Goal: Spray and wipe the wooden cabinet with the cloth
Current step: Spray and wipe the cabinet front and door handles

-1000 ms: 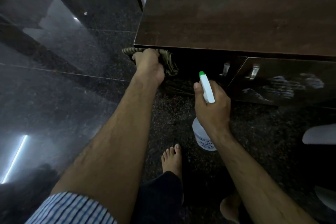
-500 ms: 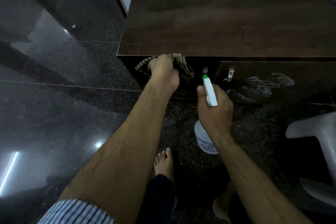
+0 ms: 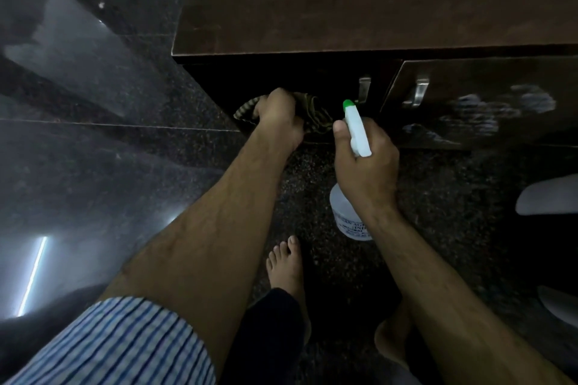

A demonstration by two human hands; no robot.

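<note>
1. Wooden cabinet (image 3: 359, 9): we have carried the cloth (image 3: 312, 114) from just under the top edge down to the lower part of the left door front, so we judge that door nearly wiped.
2. Left hand (image 3: 278, 117): our fingers close over the bunched cloth, pressing it against the door; folds spill out either side of the hand.
3. Right hand (image 3: 367, 162): our fingers wrap the spray bottle (image 3: 356, 131), nozzle aimed at the cabinet, just beside the cloth.
4. Right door (image 3: 488, 97): pale spray smears remain, unwiped.
</note>
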